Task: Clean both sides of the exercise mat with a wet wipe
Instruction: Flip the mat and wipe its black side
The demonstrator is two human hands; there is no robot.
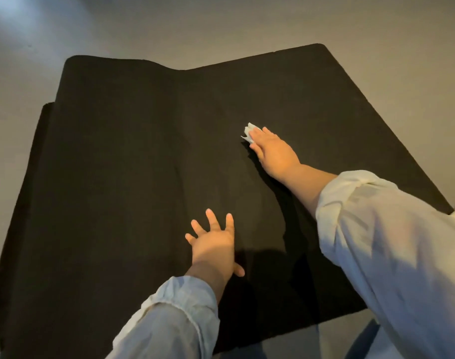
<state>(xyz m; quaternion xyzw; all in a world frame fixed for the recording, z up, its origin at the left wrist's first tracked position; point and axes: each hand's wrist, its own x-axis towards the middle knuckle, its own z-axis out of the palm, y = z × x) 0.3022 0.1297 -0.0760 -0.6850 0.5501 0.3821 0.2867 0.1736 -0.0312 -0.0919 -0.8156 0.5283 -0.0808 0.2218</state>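
Black exercise mat (133,177) fills most of what I see, spread over a pale grey floor (221,24). Its far edge dips at the middle where a shallow crease runs toward me, and a second dark layer of it shows along the left side, peeking out from under the top sheet.

My two arms reach over it in light, loose sleeves (392,255) pushed up to the forearm.

My left hand (213,244) lies palm down on the near middle of the mat, fingers straight and fanned wide apart, thumb stuck out to the right, holding nothing, only resting flat on the dark surface.

My right hand (273,151) is stretched farther out, to the right of the crease, palm down with the fingers laid close together over the wet wipe (250,130), pressing it against the mat. How the fingertips sit under the wad I cannot tell.

Only a small crumpled white corner of the wipe sticks out past my fingertips, touching the mat.
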